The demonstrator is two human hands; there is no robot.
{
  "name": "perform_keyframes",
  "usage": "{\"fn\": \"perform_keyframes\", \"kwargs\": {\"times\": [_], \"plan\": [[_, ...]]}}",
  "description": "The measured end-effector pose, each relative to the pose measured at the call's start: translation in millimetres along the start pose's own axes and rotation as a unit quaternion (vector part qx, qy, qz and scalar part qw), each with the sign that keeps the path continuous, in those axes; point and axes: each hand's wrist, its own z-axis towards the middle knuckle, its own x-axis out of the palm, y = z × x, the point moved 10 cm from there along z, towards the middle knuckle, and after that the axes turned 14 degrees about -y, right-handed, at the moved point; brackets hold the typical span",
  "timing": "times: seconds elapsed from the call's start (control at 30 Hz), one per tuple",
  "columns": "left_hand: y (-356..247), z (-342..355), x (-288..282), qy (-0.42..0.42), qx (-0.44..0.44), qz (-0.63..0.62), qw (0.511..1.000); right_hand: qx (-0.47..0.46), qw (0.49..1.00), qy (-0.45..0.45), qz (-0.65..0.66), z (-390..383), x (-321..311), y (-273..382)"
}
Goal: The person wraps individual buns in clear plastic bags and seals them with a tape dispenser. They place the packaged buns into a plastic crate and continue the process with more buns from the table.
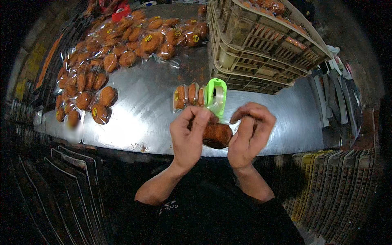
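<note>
Near the table's front edge, a brown bun in a clear plastic bag (217, 136) is held between my two hands. My left hand (188, 132) is closed on its left side, thumb and forefinger pinched together at the top beside a clear strip. My right hand (251, 132) has its fingers curled over the right end, where shiny plastic shows; some fingertips are hidden. Just beyond stands a bright green tape dispenser (216, 92) with a roll of clear tape in it. Left of the dispenser lie several bagged buns (188, 95) in a row.
Many bagged buns (122, 45) with yellow stickers cover the far left of the metal table (134, 110). Stacked plastic crates (261, 45) holding more buns rise at the back right. Dark trays (73, 183) stand at lower left, ribbed crates (335, 183) at lower right.
</note>
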Motion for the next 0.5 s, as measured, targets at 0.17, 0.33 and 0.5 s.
{"fn": "perform_keyframes", "kwargs": {"times": [0.17, 0.33, 0.5], "plan": [[1.4, 0.8, -4.7, -0.041, -0.014, -0.112, 0.993, -0.141, 0.968, 0.13, -0.163, -25.3, 40.4, 16.5], [-60.9, -10.0, -17.4, 0.011, 0.395, 0.163, 0.904, -0.081, 0.975, 0.164, -0.13, -33.1, 52.7, 10.2], [-33.5, 19.1, -22.0, 0.236, 0.165, 0.001, 0.957, -0.076, 0.978, 0.144, -0.134, -28.8, 63.6, 20.7]]}}
